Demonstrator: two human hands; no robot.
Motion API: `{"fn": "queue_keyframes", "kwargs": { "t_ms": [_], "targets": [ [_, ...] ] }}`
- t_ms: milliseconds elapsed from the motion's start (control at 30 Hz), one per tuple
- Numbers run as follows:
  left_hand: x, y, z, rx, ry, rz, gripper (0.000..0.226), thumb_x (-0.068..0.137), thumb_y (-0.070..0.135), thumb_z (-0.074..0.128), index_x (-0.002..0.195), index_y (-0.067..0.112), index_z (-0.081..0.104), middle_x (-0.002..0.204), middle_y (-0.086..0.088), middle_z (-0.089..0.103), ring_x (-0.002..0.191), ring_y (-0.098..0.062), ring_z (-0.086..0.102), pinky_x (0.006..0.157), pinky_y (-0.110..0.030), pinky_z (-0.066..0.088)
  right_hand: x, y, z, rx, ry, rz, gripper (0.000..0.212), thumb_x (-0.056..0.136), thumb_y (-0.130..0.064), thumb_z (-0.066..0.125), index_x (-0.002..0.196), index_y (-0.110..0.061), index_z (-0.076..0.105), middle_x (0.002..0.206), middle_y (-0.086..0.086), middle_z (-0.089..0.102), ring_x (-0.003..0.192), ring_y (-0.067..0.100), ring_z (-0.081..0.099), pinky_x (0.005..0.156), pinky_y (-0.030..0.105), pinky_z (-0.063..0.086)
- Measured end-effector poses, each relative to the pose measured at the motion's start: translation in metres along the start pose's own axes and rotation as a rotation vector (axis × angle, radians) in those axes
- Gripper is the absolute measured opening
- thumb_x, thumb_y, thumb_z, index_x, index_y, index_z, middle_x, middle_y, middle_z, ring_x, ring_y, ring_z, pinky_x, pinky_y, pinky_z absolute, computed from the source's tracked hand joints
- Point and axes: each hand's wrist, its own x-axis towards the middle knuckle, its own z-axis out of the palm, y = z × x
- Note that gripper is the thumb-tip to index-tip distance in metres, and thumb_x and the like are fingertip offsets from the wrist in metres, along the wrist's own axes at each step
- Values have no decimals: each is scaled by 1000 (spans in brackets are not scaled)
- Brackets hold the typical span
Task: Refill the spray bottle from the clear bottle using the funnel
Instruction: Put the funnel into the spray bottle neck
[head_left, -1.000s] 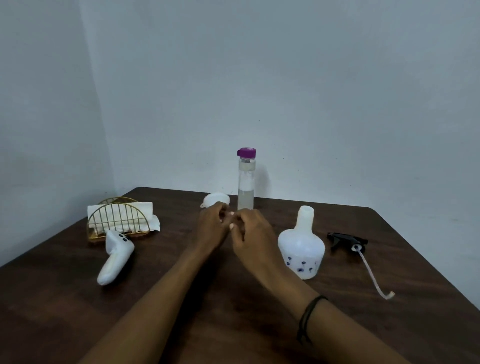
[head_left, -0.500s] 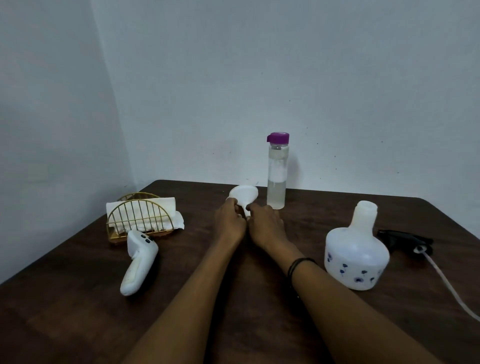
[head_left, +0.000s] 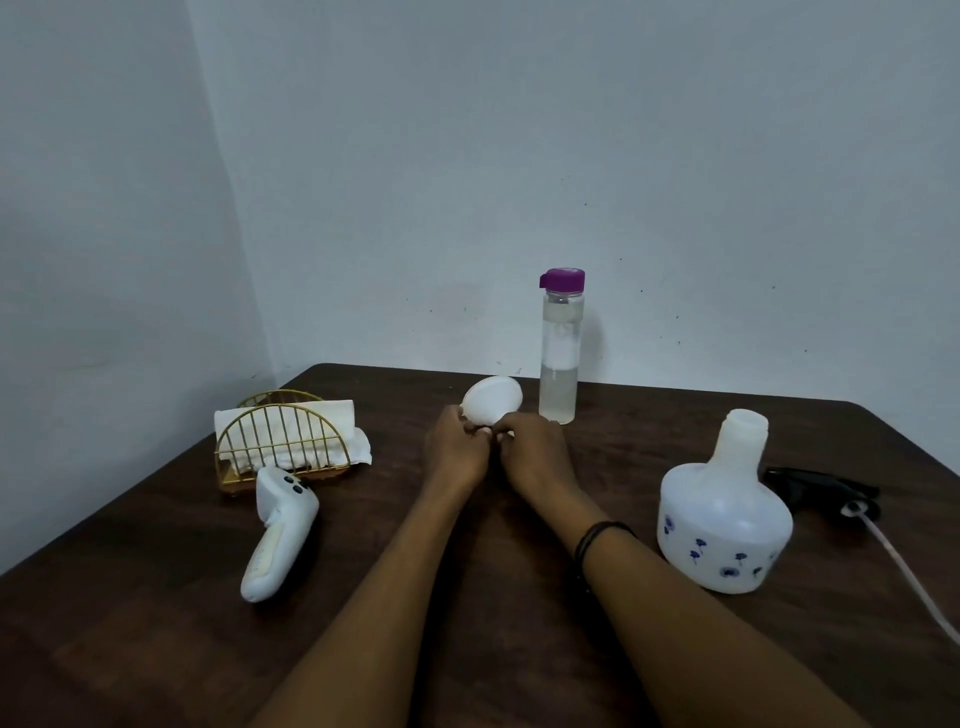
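A: Funnel (head_left: 491, 400), white, tipped on its side with the wide mouth facing up and toward the wall. It sits at table centre, toward 12 o'clock from the person, just left of the clear bottle (head_left: 558, 353).

B: Hands?

A: Both on it. Left hand (head_left: 454, 453) has its fingertips curled against the funnel's lower left edge. Right hand (head_left: 535, 457) meets it from the right, fingers bent in at the funnel's narrow end. Fingers of both are closed together on the funnel; whether it is lifted off the table (head_left: 156, 597) I cannot tell.

B: Clear bottle?

A: Upright, purple cap (head_left: 562, 278) on, part filled with clear liquid, at 1 o'clock from the funnel, near the wall.

B: Spray bottle?

A: Spray bottle (head_left: 724, 514), white with small blue flowers, upright with its neck open, at 4 o'clock from the funnel, well apart. Its black spray head (head_left: 821, 486) lies on the table just beyond, at 3 o'clock of the bottle, with its tube (head_left: 904, 566) trailing toward the near right edge.

B: Left side?

A: Gold wire napkin holder (head_left: 283, 441) with white napkins at 9 o'clock from the funnel. White controller (head_left: 278, 535) lies just in front of it.
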Motion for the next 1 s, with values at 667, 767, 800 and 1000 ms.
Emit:
{"fn": "queue_keyframes", "kwargs": {
  "t_ms": [667, 767, 800, 1000],
  "targets": [
    [-88, 83, -3, -664, -163, 327, 60, 93, 12, 65, 143, 28, 36, 92, -16, 75, 91, -28, 73, 83, -36, 59, -87, -37, -116, 280, 279, -117, 79, 99, -27, 49, 152, -39, -9, 115, 6, 66, 86, 14, 65, 66, 21, 45],
    [-104, 96, 1, -683, -206, 389, 60, 93, 9, 64, 142, 31, 38, 91, -19, 73, 90, -26, 72, 80, -32, 59, -106, -38, -146, 137, 262, -155, 80, 101, -27, 47, 154, -35, -12, 113, 2, 67, 75, 1, 53, 58, 9, 36],
    [-110, 100, 3, -688, -224, 408, 60, 93, 7, 63, 142, 32, 39, 91, -21, 72, 89, -25, 72, 78, -30, 58, -111, -36, -155, 80, 262, -159, 76, 101, -27, 46, 154, -33, -8, 109, 0, 68, 71, -1, 51, 59, 9, 37],
    [-133, 115, 22, -676, -317, 517, 68, 95, -3, 55, 150, 31, 32, 106, -16, 73, 106, -25, 69, 87, -30, 56, -117, -8, -176, 185, 456, -225, 54, 96, -18, 56, 141, -32, 29, 109, 3, 65, 90, 17, 66, 66, 25, 48]
  ]
}}
